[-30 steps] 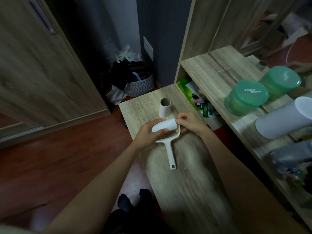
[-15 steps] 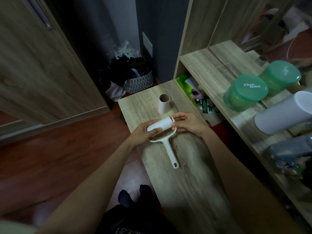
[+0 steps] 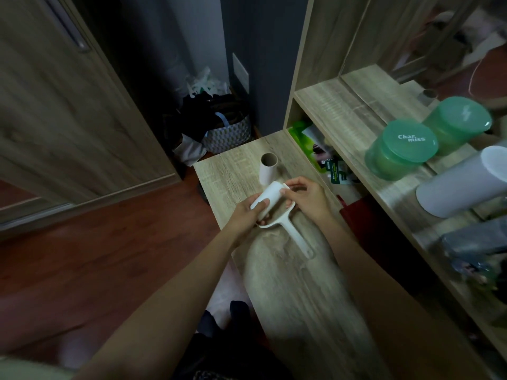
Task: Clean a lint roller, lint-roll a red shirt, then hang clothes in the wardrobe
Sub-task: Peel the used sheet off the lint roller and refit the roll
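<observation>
The left hand (image 3: 247, 212) is gripping the lower end of the white roll (image 3: 270, 197), with the fingers curled round its smooth cylindrical surface. The right hand (image 3: 307, 198) is pinching at the roll's upper end between thumb and fingertips; whether it is holding a sheet edge or the roll's rim cannot be told. The roll is being held tilted, just above the curved, scoop-shaped head of the lint roller frame (image 3: 293, 234), a smooth white plastic part whose flat handle is resting on the wooden table (image 3: 301, 311) and ending in a small hanging hole. The table surface is showing a pale, streaked wood grain. An empty cardboard tube (image 3: 269, 168) is standing upright on the table just beyond the hands, with its open round end facing up. On the shelf (image 3: 337, 111) to the right, a translucent green round container (image 3: 400, 149) with a printed lid is sitting beside a matt white cylinder (image 3: 461, 182) lying on its side. A woven patterned basket (image 3: 227, 133) is standing on the reddish-brown floor (image 3: 96, 256) beyond the table.
</observation>
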Demonstrator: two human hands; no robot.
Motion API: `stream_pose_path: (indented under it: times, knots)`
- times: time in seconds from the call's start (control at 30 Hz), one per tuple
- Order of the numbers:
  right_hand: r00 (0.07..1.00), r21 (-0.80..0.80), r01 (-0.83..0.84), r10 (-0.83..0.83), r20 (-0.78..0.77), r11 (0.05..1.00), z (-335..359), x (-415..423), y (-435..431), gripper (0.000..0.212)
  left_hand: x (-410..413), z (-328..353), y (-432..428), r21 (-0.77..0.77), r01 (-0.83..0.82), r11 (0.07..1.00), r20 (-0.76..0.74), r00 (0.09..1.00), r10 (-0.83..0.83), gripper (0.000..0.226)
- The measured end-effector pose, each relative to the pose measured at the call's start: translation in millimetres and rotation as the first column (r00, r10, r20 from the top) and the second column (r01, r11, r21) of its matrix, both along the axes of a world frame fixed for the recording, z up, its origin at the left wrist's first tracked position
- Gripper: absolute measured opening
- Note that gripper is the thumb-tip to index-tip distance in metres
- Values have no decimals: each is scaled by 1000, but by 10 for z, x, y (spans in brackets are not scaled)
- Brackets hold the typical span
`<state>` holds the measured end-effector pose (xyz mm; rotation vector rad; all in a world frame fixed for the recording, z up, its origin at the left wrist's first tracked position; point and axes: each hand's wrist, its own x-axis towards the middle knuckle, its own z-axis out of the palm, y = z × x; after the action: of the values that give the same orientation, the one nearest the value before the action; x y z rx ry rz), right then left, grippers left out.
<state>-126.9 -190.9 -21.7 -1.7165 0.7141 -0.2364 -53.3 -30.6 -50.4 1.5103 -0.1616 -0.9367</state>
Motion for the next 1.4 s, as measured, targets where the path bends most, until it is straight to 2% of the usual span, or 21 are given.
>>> stream_pose_path:
  times: [0.1,0.2,0.27,0.4,0.53,0.63,0.7,0.83,0.93,1.03,1.1,1.17,1.23,1.3,1.4]
  knots:
    - [992,-220,125,-118,45,967,-64,-33,101,13,-58,34,-90,-19,-82,996,-158,984,78,37]
    - [991,-290,132,-117,67,948,-150,-83,134,9,-96,19,-143,-1,-247,969,-333,914,232,39]
    - [994,-317,103,-84,75,943,-169,-115,139,6,-104,-6,-131,0,-273,962,-364,896,255,38]
    - [998,-227,42,-28,62,973,-137,-159,106,7,-59,-58,-26,-14,-214,977,-308,930,200,34]
    - [998,-158,66,-62,24,985,-171,-191,4,10,83,-55,120,119,-145,982,-70,986,154,43]
    - [993,-242,112,-115,0,964,-240,-211,-58,9,174,-36,269,230,-113,967,95,991,94,45]
    - [989,-283,126,-143,-40,951,-296,-212,-94,9,215,-16,352,238,-95,967,156,986,59,44]
    - [980,-363,59,-123,-157,930,-375,-198,-183,13,277,13,419,205,-77,976,190,981,37,34]
    - [973,-427,3,-102,-208,904,-357,-187,-184,26,312,36,438,189,-88,978,200,979,50,41]
    - [984,-537,27,-116,-133,843,-297,-137,-85,27,338,86,426,188,-109,976,200,977,70,45]
    - [997,-402,33,-59,-53,915,-166,-81,53,26,350,106,400,176,-87,980,190,980,53,40]
    - [999,-131,-46,46,-5,990,-25,-30,195,31,353,136,377,155,-50,987,196,980,19,39]
    - [996,56,-78,76,46,995,46,2,294,36,364,167,348,137,-22,990,186,983,-4,37]
    - [996,154,-38,26,82,987,68,20,344,36,407,192,310,163,-13,987,175,984,-16,36]
    - [995,145,8,-22,92,989,77,51,403,35,463,221,276,163,-53,985,104,994,36,33]
